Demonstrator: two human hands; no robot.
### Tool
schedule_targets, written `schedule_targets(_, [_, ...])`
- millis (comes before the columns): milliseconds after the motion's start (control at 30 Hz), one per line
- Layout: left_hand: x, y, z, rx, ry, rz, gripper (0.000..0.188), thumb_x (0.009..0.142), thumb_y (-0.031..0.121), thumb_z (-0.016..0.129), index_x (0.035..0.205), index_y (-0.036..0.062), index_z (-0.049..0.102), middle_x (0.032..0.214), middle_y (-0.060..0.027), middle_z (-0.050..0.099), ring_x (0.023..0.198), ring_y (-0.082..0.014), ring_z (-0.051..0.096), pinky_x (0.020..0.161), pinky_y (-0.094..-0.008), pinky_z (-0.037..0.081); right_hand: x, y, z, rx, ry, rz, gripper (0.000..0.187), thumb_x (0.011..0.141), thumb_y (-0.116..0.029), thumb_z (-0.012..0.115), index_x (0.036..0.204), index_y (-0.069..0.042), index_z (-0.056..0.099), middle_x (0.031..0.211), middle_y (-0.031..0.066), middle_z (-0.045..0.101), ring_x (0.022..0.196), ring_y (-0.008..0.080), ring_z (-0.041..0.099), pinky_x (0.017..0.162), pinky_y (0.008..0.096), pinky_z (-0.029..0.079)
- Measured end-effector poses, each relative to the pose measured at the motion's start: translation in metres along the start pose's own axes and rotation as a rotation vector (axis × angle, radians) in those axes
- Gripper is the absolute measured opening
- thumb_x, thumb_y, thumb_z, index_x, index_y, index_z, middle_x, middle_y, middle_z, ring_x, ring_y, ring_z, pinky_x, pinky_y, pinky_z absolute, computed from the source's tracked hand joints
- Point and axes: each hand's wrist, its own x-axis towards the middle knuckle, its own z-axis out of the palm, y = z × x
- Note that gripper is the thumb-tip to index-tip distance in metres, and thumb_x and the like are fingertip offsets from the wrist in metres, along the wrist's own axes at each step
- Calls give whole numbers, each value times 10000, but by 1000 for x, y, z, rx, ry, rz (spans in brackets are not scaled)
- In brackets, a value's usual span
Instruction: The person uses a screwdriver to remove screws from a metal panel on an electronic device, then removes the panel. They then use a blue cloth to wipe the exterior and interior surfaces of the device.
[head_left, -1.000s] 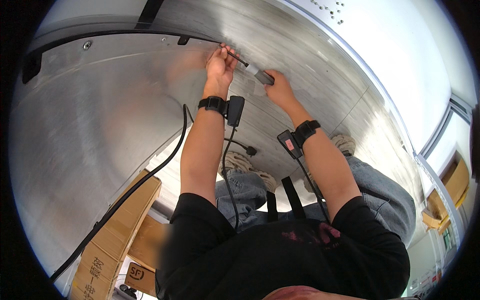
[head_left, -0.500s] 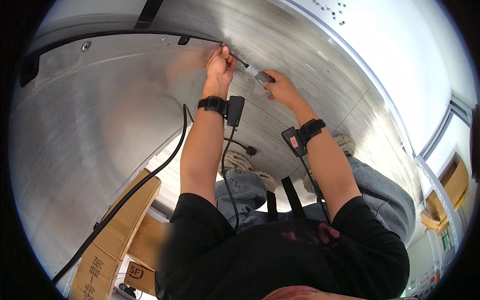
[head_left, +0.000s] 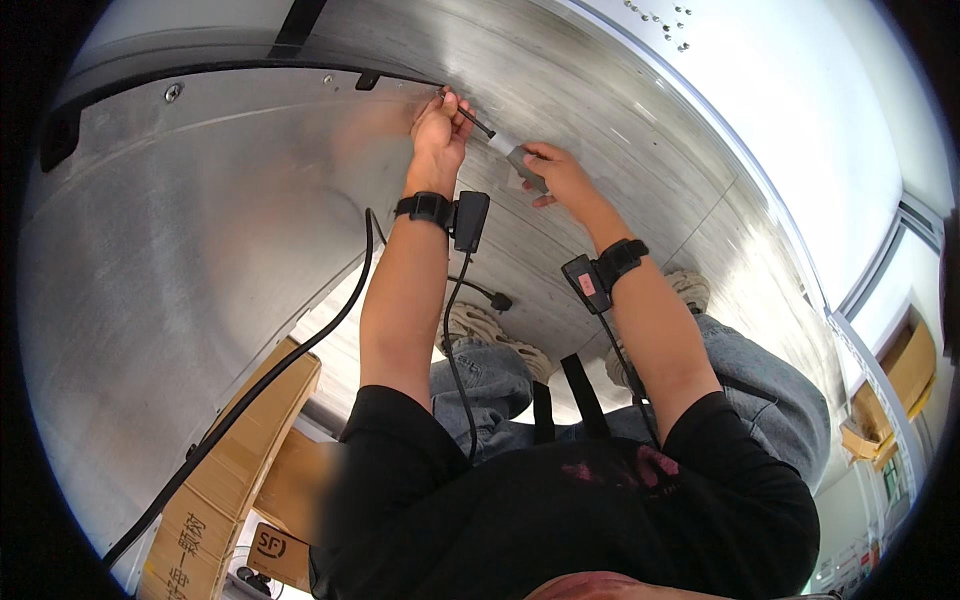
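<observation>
head view, and one screwdriver (head_left: 505,148) is in play, slanting over the floor (head_left: 620,125) to the far right corner of one metal panel (head_left: 200,200)! two hands at work: right hand (head_left: 565,180) has fingers around the grey handle; left hand (head_left: 438,132) curls by the shaft's tip end, and whether it pinches can't be told. two black wrist straps (head_left: 428,208), one per arm. two screw heads (head_left: 173,93) stand out near the panel's dark edge. floor stretches rightward to the white surface's (head_left: 790,130) curved rim; one black plug (head_left: 502,301) lies nearer the body.
</observation>
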Motion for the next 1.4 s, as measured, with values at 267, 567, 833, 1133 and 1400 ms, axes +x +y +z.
schedule_targets(267, [0,6,-4,14,-47,-49,159,915,70,590,1055,144,607,862,29,620,752,-93,578,673,-240,451,3,12,9,-669,213,-373,490,752,-266,757,1168,-56,605,1184,200,558,995,302,598,832,365,482])
schedule_targets(567, [-4,0,3,5,-34,17,181,935,79,551,1113,84,577,918,-7,619,796,-119,593,772,-314,511,15,16,-6,-253,19,-212,598,709,-248,788,1216,-39,553,1202,210,538,955,308,603,825,374,486])
schedule_targets(833, [8,-2,-12,41,-80,22,233,936,78,547,1167,47,558,943,-21,637,809,-138,611,767,-325,510,2,13,8,-265,72,-181,554,747,-273,767,1187,1,572,1041,177,616,990,258,595,818,379,478])
schedule_targets(1133, [-1,-2,-5,22,-66,28,184,984,142,448,1112,97,571,943,-11,622,825,-145,594,757,-316,489,-3,4,5,-174,-47,-66,319,938,-280,565,1123,-25,615,970,37,613,876,142,523,750,292,427])
schedule_targets(1400, [4,-5,-8,-73,-50,8,234,962,266,515,1080,83,600,935,-32,603,794,-174,582,747,-341,505,7,24,2,-226,17,-244,333,924,-281,567,1096,-1,619,982,130,644,847,229,583,756,349,454])
